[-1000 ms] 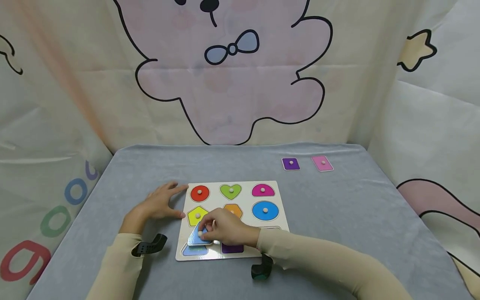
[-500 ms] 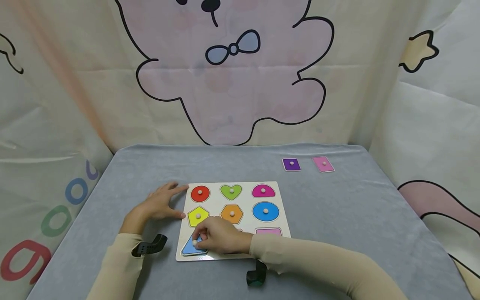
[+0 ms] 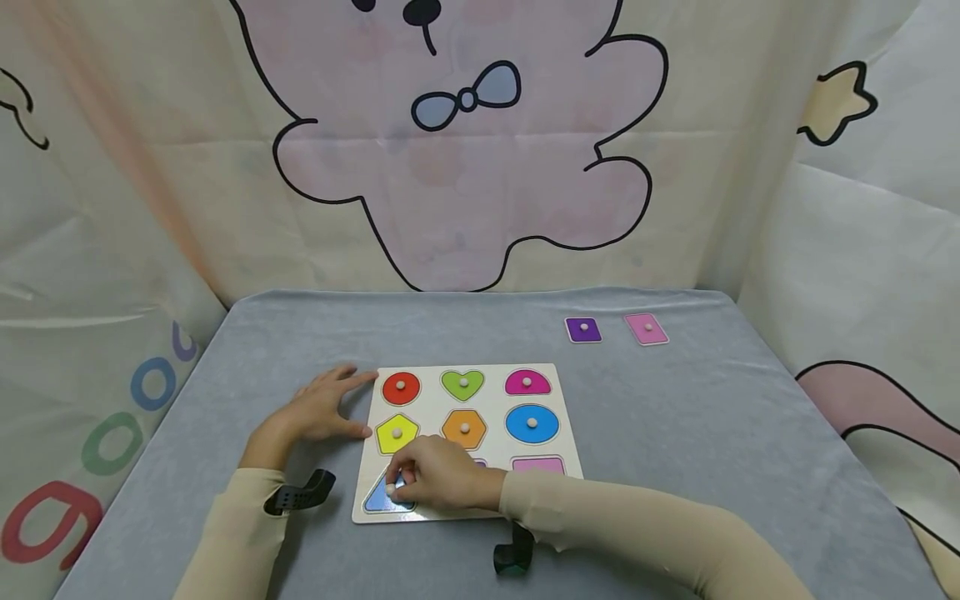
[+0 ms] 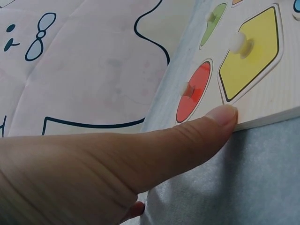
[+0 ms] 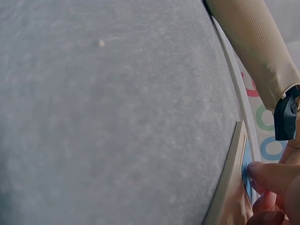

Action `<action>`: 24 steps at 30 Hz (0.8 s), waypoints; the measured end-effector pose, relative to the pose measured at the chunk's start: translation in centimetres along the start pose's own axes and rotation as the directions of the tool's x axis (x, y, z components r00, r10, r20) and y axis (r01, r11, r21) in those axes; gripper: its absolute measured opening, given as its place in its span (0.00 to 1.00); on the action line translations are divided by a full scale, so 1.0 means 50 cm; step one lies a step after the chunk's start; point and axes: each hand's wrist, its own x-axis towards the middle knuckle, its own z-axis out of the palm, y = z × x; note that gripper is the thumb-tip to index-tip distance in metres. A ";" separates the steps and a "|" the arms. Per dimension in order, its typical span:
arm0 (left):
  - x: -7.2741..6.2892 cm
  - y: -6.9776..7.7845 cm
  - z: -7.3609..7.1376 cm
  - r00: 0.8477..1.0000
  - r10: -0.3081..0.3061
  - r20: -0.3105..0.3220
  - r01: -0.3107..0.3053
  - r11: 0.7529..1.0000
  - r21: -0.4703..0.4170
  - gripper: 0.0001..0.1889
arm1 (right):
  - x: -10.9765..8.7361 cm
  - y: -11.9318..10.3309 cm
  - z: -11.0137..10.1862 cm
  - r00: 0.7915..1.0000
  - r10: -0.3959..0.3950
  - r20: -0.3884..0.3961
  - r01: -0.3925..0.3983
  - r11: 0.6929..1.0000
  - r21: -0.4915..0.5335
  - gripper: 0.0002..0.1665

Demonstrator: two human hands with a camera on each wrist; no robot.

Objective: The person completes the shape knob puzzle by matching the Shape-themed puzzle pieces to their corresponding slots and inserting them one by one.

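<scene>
A white wooden knob puzzle board (image 3: pixel 430 392) lies on the cloth-covered table. My right hand (image 3: pixel 444 473) pinches the knob of the blue triangle piece (image 3: pixel 381 502), which lies in the board's front left recess. Thumb and fingertips at the blue piece (image 5: pixel 245 161) also show in the right wrist view. Spread at the board's left side, my left hand (image 3: pixel 317 406) touches its edge with thumb and index finger. In the left wrist view the thumb (image 4: pixel 206 129) presses the rim near the yellow pentagon piece (image 4: pixel 255 51). My right hand partly hides the front row.
Red circle (image 3: pixel 401 388), green heart (image 3: pixel 462 384), magenta half-circle (image 3: pixel 527 382), orange hexagon (image 3: pixel 463 428) and blue oval (image 3: pixel 532 423) pieces sit in the board. A pink area (image 3: pixel 537 464) shows front right. Purple (image 3: pixel 583 329) and pink (image 3: pixel 647 328) knobbed pieces lie at the table's back right.
My right hand has moved the blue triangle slightly left and towards the front, from above the board down into its front left recess. The left hand has stayed at the board's edge.
</scene>
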 end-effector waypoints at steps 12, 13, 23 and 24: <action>0.001 0.001 0.002 1.000 -0.008 0.005 0.008 1.000 0.003 0.50 | 0.002 0.005 -0.009 0.998 0.015 0.064 -0.019 0.998 0.065 0.07; 0.001 0.001 0.002 1.000 -0.007 0.004 0.007 1.000 0.003 0.50 | 0.002 0.006 -0.009 0.998 0.016 0.068 -0.021 0.997 0.070 0.08; -0.002 -0.001 0.002 1.000 0.012 -0.007 -0.012 1.000 0.004 0.50 | 0.000 0.017 -0.018 0.993 -0.051 0.104 0.035 0.988 0.150 0.10; -0.002 -0.001 0.002 1.000 0.015 -0.008 -0.015 1.000 0.004 0.50 | -0.001 0.018 -0.019 0.993 -0.056 0.105 0.039 0.987 0.159 0.10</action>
